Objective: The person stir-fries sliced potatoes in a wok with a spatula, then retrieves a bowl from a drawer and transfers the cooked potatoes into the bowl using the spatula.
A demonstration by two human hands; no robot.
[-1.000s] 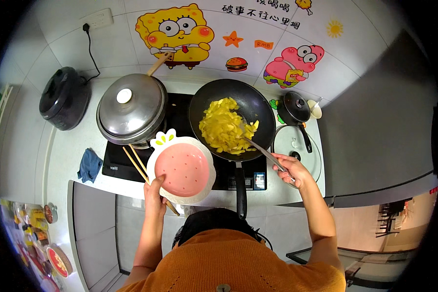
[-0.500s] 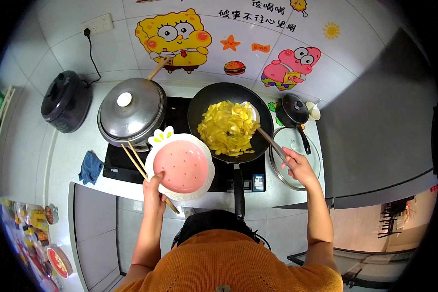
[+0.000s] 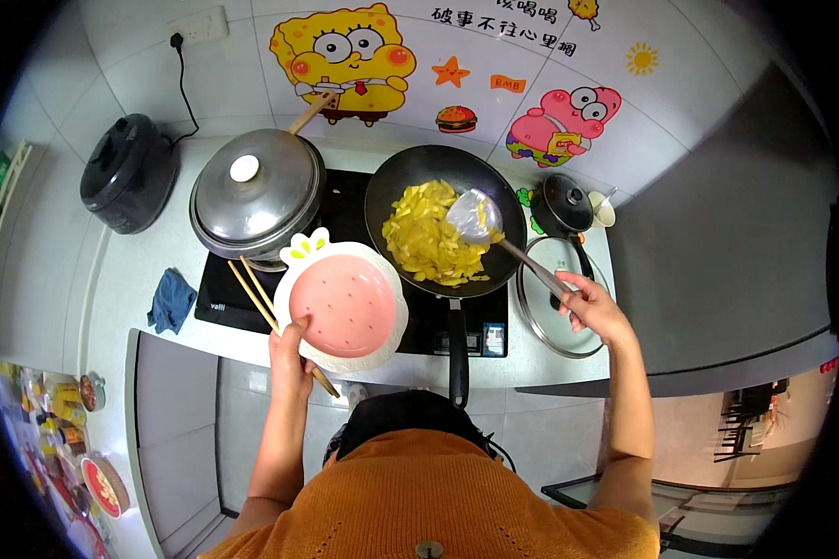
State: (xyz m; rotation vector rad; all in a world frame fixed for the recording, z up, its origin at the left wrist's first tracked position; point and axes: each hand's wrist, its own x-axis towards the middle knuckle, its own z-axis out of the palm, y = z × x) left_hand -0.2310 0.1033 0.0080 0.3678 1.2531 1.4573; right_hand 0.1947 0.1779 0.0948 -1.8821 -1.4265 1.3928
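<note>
My left hand (image 3: 292, 358) grips the rim of a pink strawberry-shaped plate (image 3: 343, 307) with a white edge, thumb on top, and also holds a pair of wooden chopsticks (image 3: 255, 296). Nothing lies on the plate, which is beside the wok at its near left. With my right hand (image 3: 589, 306) closed round its handle, a metal spatula (image 3: 475, 217) reaches into the black wok (image 3: 505, 182). Yellow sliced food (image 3: 429, 244) is heaped mostly left of the spatula's blade. The wok's black handle (image 3: 459, 359) points toward me.
A lidded steel pot (image 3: 252, 200) stands left of the wok on the black cooktop (image 3: 350, 191). Right of the wok are a glass lid (image 3: 569, 345) and a small lidded black pan (image 3: 565, 205). A blue cloth (image 3: 171, 301) and a black cooker (image 3: 130, 175) are at left.
My right hand has shifted right, and the spatula's blade now shows flat near the wok's right side. The food looks more gathered to the left. The plate stays in my left hand.
</note>
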